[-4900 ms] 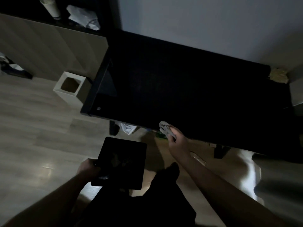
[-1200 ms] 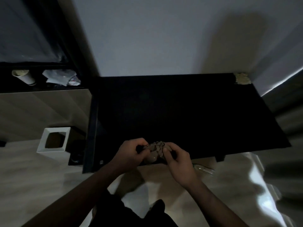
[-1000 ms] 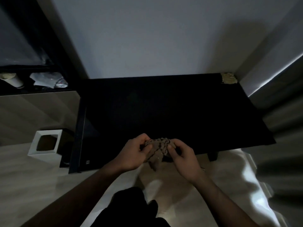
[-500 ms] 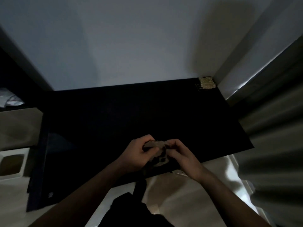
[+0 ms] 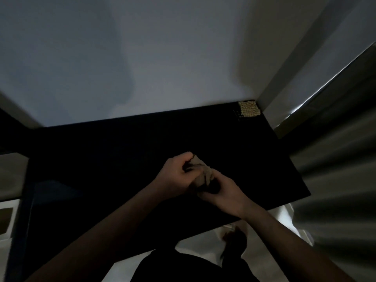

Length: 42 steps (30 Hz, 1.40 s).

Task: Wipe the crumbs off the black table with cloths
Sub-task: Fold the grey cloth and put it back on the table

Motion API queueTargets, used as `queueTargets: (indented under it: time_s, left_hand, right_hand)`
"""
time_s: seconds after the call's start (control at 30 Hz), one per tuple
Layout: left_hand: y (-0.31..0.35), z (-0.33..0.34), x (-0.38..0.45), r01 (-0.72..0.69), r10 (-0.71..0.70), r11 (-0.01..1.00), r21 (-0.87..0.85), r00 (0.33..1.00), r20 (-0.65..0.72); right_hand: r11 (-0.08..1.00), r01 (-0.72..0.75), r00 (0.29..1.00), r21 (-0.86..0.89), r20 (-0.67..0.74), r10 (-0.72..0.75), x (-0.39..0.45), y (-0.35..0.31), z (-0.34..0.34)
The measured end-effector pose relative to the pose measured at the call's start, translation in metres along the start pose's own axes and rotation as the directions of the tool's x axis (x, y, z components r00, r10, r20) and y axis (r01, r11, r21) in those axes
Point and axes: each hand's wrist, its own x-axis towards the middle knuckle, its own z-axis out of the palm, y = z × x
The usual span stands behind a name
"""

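Observation:
The black table (image 5: 122,159) fills the middle of the dim view, against a pale wall. Both my hands are over its near right part, holding one crumpled brownish cloth (image 5: 204,174) between them. My left hand (image 5: 175,178) grips the cloth's upper left end; my right hand (image 5: 221,192) pinches its lower right end. A second, pale yellow waffle-textured cloth (image 5: 249,109) lies folded at the table's far right corner. Crumbs cannot be made out on the dark top.
A white square bin (image 5: 6,220) stands on the floor at the left edge. Grey curtains (image 5: 335,169) hang close to the table's right side. Light floor (image 5: 203,245) shows below the table's front edge, by my dark-clothed legs.
Earlier my left hand held a dark tablet, my right the cloth alone; now both grip the cloth. The view has swung right and closer, and my hands have moved further over the table.

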Motion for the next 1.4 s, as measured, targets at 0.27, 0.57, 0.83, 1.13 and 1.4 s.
queueTargets:
  time_s: [0.27, 0.57, 0.83, 1.13, 1.4]
  left_hand:
    - [0.009, 0.048, 0.052, 0.020, -0.017, 1.000, 0.022, 0.992, -0.125]
    - [0.044, 0.148, 0.125, 0.128, -0.063, 0.982, 0.140, 0.917, -0.393]
    - [0.019, 0.252, 0.161, 0.380, -0.316, 0.849, 0.369, 0.922, -0.224]
    - [-0.037, 0.298, 0.185, 0.587, -0.550, 0.760, 0.278, 0.809, -0.207]
    - [-0.050, 0.291, 0.235, 0.715, -0.658, 0.653, 0.250, 0.699, -0.281]
  right_hand:
    - [0.980, -0.036, 0.999, -0.198, -0.011, 0.034, 0.044, 0.065, -0.078]
    - [0.968, 0.193, 0.981, -0.161, 0.018, -0.193, 0.087, 0.138, -0.240]
    - [0.890, 0.211, 0.973, -0.404, 0.178, -0.150, 0.083, 0.235, -0.266]
    - [0.959, -0.043, 0.977, -0.281, 0.190, 0.099, 0.078, 0.286, -0.254]
    - [0.911, -0.197, 0.969, -0.363, 0.068, 0.237, 0.142, 0.280, -0.246]
